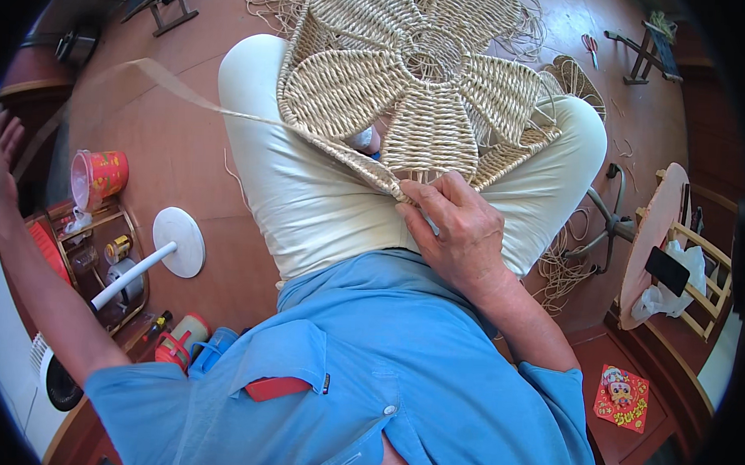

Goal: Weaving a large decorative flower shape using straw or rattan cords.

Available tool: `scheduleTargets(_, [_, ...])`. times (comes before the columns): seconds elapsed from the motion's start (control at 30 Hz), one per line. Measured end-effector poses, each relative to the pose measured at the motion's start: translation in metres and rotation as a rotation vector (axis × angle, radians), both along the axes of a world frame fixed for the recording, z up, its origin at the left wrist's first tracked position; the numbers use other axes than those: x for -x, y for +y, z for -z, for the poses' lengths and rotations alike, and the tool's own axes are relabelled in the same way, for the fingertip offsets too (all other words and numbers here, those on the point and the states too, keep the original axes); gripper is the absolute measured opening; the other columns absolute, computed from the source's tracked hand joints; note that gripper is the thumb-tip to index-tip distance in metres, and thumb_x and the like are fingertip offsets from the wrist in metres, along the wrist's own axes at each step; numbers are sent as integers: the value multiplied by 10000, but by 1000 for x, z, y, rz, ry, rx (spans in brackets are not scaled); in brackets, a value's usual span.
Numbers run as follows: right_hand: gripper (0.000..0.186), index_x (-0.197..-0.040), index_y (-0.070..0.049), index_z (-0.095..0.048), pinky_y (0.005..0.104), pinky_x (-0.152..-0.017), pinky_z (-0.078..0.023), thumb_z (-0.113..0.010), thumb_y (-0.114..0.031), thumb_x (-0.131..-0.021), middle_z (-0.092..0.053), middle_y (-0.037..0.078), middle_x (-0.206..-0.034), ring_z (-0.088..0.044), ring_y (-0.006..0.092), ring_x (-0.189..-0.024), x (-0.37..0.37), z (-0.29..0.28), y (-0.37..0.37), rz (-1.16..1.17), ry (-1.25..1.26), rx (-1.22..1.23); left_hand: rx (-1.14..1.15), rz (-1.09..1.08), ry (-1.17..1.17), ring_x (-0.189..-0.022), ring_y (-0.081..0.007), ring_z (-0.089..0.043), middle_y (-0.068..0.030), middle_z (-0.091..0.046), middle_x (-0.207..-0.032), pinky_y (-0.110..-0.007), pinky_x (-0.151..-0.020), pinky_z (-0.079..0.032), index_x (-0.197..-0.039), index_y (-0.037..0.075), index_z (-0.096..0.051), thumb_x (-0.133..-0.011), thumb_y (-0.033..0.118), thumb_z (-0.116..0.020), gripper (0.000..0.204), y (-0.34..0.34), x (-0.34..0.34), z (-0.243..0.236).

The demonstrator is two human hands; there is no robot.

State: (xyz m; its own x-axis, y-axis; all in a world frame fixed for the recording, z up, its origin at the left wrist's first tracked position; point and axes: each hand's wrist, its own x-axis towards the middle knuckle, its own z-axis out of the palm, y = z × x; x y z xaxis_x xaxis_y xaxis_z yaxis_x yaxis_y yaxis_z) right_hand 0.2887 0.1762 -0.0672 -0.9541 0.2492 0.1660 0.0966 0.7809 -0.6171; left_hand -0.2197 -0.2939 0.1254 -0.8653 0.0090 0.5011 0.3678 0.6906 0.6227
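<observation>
A flower-shaped piece of woven straw rope (431, 127), with petal panels around a round centre opening, rests across my thighs. My right hand (456, 228) is closed on its near edge, thumb and fingers pinching the braided rim beside the lowest petal. From the rim's left side a long, flat pale strand (183, 94) rises and arcs left, blurred by motion. My left hand (2, 154) is stretched far out at the left, fingers extended and apart. The strand's faint far end runs close by it; I cannot make out contact.
Loose rope coils (558, 270) lie on the reddish floor at right, near a wheeled chair base (610, 214). Red-handled scissors (591, 47) lie farther off. At left stand a red bucket (100, 177), a shelf with jars, and a white round-based stand (179, 242).
</observation>
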Motion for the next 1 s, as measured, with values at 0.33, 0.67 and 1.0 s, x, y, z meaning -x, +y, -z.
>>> scheduleTargets(0.33, [232,-1168,-120,-767,429,-672,-579,-786,-180,-945,-725,92,-918,-730,298,-761,3,-6,-2,-36,-180,-18,-485,704,-1523,-804,-91,-689,-15,-722,-949,-271,-765,-600,-1172,-17,-738,-1058,115,-686,182,263,-384,196])
scheduleTargets(0.67, [330,-1266,-51,-761,394,-581,-499,-768,-150,-952,-636,117,-655,-616,221,-558,14,-26,0,60,-475,189,-525,590,-1029,-819,-103,-712,-48,-747,-960,-283,-736,-614,-1086,-12,-740,-1007,45,-743,98,291,-418,245])
scheduleTargets(1.0, [426,-1479,-13,-598,291,-464,-371,-656,-105,-1067,-504,-27,-593,-448,68,-490,12,-47,2,153,-674,769,-309,708,-454,-785,-207,-697,-103,-670,-910,-349,-695,-568,-978,-7,-682,-922,53,-814,155,294,-400,244])
